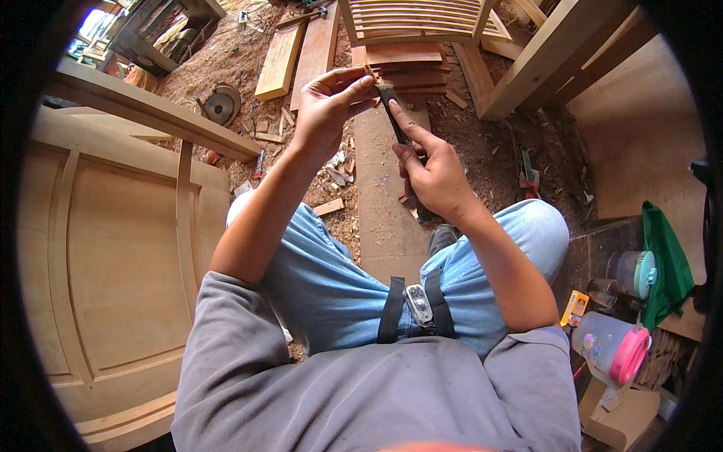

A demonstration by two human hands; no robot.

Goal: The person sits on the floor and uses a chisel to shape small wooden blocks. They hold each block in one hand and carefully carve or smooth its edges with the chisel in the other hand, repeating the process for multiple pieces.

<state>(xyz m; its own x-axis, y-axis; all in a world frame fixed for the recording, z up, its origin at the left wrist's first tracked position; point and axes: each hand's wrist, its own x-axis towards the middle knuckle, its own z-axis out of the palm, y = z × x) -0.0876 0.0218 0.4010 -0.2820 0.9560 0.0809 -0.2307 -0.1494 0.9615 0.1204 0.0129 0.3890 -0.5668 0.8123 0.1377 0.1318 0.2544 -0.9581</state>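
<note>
Both my hands are raised in front of me, above a long wooden board (380, 211) that lies between my legs. My left hand (331, 98) pinches a small thin piece of wood (368, 70) between thumb and fingers, and most of it is hidden. My right hand (435, 169) is wrapped round a dark flat-bladed hand tool (390, 105), its exact kind unclear. The blade points up and away, its far end close to my left fingertips and the wood piece. My right index finger lies stretched along the blade.
Reddish boards (407, 56) are stacked ahead below a slatted wooden frame (418, 19). A circular saw (222, 104) rests on the shavings. A panelled door (128, 256) stands at left. At right are a pink-lidded tub (610, 343) and a green cloth (666, 264).
</note>
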